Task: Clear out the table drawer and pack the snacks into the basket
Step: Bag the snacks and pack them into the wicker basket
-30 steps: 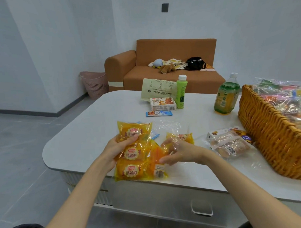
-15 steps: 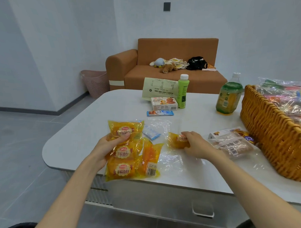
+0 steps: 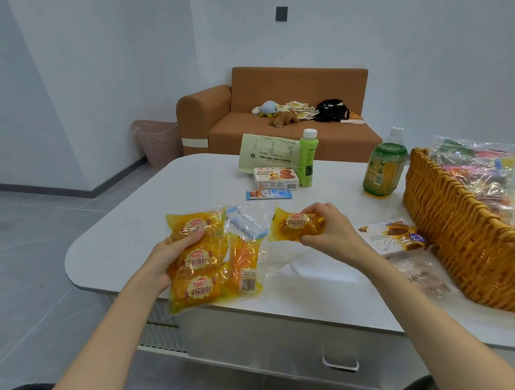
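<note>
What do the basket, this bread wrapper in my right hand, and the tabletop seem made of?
Basket: likely wicker or rattan, thick golden-brown woven strands. Bread wrapper: thin glossy plastic film, translucent yellow, crinkled. Tabletop: smooth white, faint sheen; stone or laminate, unclear.

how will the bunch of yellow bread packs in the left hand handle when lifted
Probably floppy: the bread packs sag past the left hand. Likely light, since one hand holds several. The glossy wrap may slip.

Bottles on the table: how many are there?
2. A slim bright-green bottle stands beside the small biscuit box at the far side; a rounder green bottle stands just left of the wicker basket. More could be hidden in the basket.
</note>
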{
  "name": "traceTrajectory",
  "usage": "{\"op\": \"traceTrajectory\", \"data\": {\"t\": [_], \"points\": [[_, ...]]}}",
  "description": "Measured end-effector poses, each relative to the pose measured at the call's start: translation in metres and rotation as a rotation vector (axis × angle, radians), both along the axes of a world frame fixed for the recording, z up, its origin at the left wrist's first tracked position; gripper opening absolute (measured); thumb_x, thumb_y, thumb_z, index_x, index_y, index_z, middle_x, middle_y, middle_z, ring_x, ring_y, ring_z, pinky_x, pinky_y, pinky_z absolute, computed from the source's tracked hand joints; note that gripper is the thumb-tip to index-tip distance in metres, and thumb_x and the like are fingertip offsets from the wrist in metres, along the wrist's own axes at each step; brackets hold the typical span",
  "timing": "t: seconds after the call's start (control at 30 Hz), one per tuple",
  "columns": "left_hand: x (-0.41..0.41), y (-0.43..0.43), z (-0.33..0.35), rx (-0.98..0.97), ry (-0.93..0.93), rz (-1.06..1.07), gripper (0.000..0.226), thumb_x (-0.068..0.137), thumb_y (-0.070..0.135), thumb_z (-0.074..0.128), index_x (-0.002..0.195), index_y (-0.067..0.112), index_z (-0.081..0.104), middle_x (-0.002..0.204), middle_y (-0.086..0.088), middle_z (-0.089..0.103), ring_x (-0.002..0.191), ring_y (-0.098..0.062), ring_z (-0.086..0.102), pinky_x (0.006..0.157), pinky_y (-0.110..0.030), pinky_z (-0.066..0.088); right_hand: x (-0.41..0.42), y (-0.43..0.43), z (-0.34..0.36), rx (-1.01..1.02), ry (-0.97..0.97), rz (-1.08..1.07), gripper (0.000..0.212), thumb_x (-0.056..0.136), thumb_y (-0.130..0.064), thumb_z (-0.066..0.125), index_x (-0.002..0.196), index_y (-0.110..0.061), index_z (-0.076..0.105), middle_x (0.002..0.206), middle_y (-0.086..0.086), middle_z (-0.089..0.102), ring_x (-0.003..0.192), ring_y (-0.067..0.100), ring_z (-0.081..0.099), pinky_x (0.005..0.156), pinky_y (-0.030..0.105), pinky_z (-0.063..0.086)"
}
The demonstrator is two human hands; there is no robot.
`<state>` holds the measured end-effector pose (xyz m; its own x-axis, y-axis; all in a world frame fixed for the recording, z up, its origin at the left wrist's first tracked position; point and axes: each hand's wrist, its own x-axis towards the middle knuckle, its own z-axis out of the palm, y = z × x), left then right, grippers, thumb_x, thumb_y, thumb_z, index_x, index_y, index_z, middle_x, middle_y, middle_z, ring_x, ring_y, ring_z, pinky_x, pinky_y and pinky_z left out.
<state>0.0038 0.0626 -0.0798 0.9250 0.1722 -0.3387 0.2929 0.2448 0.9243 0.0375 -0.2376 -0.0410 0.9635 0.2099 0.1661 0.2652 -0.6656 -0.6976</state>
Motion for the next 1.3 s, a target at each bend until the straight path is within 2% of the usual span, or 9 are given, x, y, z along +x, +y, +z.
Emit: {"op": "traceTrajectory", "data": {"t": [0.23,0.37,0.53,0.67,0.8,0.9,1.1,1.2,1.3], "points": [[-0.001,-0.004,-0.002,-0.037,0.042,-0.022,0.048,0.073,0.032,0.078,0.113,0.013,0.063,0.098,-0.013,0.074,0.092,-0.032,0.069,0.074,-0.042,0.056,0.004,0.007,-0.008,0.010,0.248,0.144,0.043,0.077,-0.017,0.077,0.113,-0.026,0.055,0.115,-0.001,0.054,0.105,0.017,0.054,0.082,0.023,0.052],[0.002,-0.002,-0.004,-0.047,0.075,-0.029,0.052,0.071,0.033,0.079,0.115,0.013,0.062,0.099,-0.014,0.074,0.093,-0.034,0.069,0.076,-0.045,0.056,0.007,-0.002,0.003,0.087,0.362,0.217,0.039,0.078,-0.009,0.075,0.111,-0.024,0.058,0.109,0.000,0.057,0.098,0.014,0.057,0.072,0.018,0.051],[0.004,-0.006,-0.004,0.007,0.091,-0.111,0.060,0.065,0.037,0.081,0.117,0.014,0.062,0.102,-0.013,0.073,0.096,-0.033,0.069,0.085,-0.049,0.054,0.012,0.006,-0.005,0.022,0.215,0.107,0.048,0.076,-0.012,0.077,0.116,-0.022,0.052,0.115,0.001,0.055,0.102,0.015,0.055,0.078,0.023,0.052],[0.003,-0.017,-0.003,0.033,0.100,-0.197,0.062,0.064,0.038,0.080,0.118,0.015,0.061,0.105,-0.013,0.072,0.099,-0.033,0.068,0.090,-0.050,0.052,0.010,0.019,-0.013,0.085,0.020,0.021,0.048,0.073,-0.010,0.081,0.103,-0.021,0.046,0.102,-0.001,0.057,0.089,0.013,0.056,0.067,0.018,0.049],[0.002,-0.024,-0.002,-0.010,0.067,-0.242,0.065,0.066,0.040,0.084,0.121,0.015,0.060,0.108,-0.013,0.072,0.098,-0.032,0.069,0.083,-0.046,0.056,0.008,0.027,-0.019,0.167,0.006,0.039,0.044,0.068,-0.011,0.086,0.098,-0.018,0.055,0.093,-0.005,0.061,0.081,0.008,0.058,0.060,0.009,0.046],[0.002,-0.025,-0.002,-0.030,0.048,-0.254,0.063,0.068,0.038,0.083,0.122,0.017,0.059,0.109,-0.013,0.071,0.099,-0.032,0.069,0.083,-0.046,0.056,0.008,0.031,-0.022,0.236,0.051,0.046,0.044,0.067,-0.016,0.087,0.102,-0.020,0.061,0.102,-0.003,0.062,0.092,0.012,0.060,0.073,0.018,0.050],[0.001,-0.025,0.002,-0.062,0.029,-0.197,0.053,0.072,0.032,0.075,0.121,0.017,0.060,0.106,-0.011,0.072,0.096,-0.030,0.070,0.080,-0.045,0.056,0.008,0.034,-0.020,0.582,0.517,0.266,0.061,0.079,-0.029,0.075,0.133,-0.022,0.049,0.130,0.001,0.051,0.113,0.016,0.055,0.086,0.024,0.048],[0.002,-0.022,0.005,-0.075,-0.027,-0.198,0.078,0.056,0.038,0.088,0.125,0.017,0.058,0.112,-0.012,0.070,0.102,-0.031,0.068,0.087,-0.048,0.054,0.013,0.035,-0.023,0.675,0.314,0.030,0.048,0.077,-0.021,0.079,0.119,-0.020,0.056,0.121,0.006,0.059,0.109,0.020,0.059,0.086,0.031,0.054],[0.003,-0.022,0.005,-0.111,-0.044,-0.245,0.108,0.029,0.041,0.097,0.127,0.017,0.057,0.116,-0.012,0.069,0.105,-0.030,0.067,0.087,-0.047,0.055,0.015,0.037,-0.024,0.740,0.192,-0.102,0.044,0.073,-0.019,0.082,0.108,-0.019,0.056,0.111,0.003,0.062,0.105,0.019,0.060,0.067,0.021,0.052]]}}
